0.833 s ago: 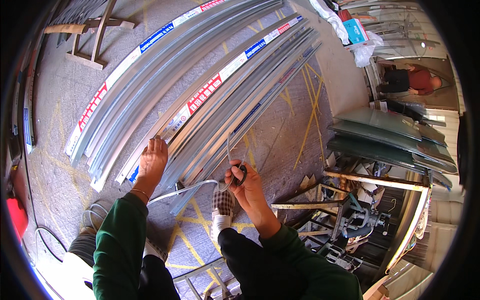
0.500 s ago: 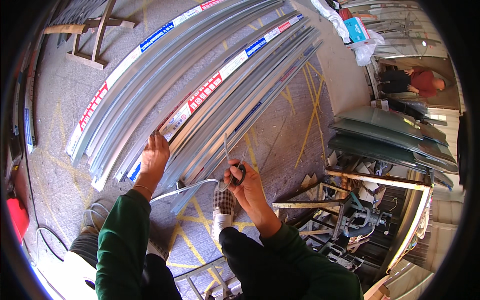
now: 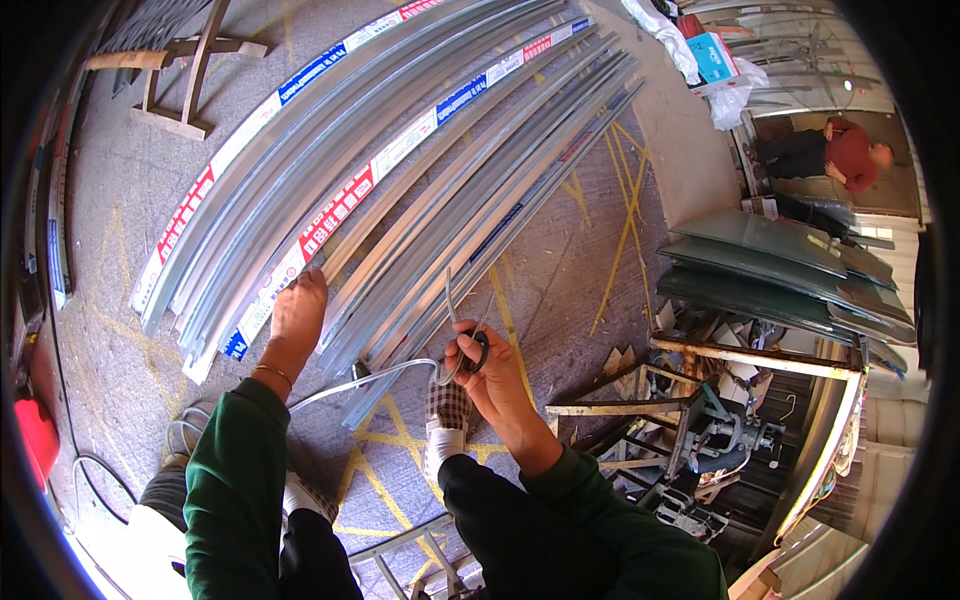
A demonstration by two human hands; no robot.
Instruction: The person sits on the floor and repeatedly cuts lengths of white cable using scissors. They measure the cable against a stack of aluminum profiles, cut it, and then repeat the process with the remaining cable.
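My left hand (image 3: pixel 298 312) is closed on the near end of a long metal profile (image 3: pixel 400 148) with red, white and blue printed film. The profile lies along the right side of the left-hand bundle of metal profiles (image 3: pixel 245 190). Held up near my right knee, my right hand (image 3: pixel 490 375) is closed round black-handled scissors (image 3: pixel 479 352), whose blades are hard to make out. A pale grey cord (image 3: pixel 385 374) runs from that hand towards my left wrist, and a thin grey end sticks up above the fingers. More bare profiles (image 3: pixel 490 215) lie to the right.
Stacked dark sheets (image 3: pixel 760 270) and a rusty metal frame (image 3: pixel 700 355) with tools stand at the right. A wooden trestle (image 3: pixel 190 85) is at the far left. Another person (image 3: pixel 845 155) is at the far right. A ladder-like metal frame (image 3: pixel 420 550) lies by my feet.
My left hand has shifted slightly left and nearer, and the film-covered profile has moved left against the left-hand bundle, away from the bare ones. My right hand is almost unchanged.
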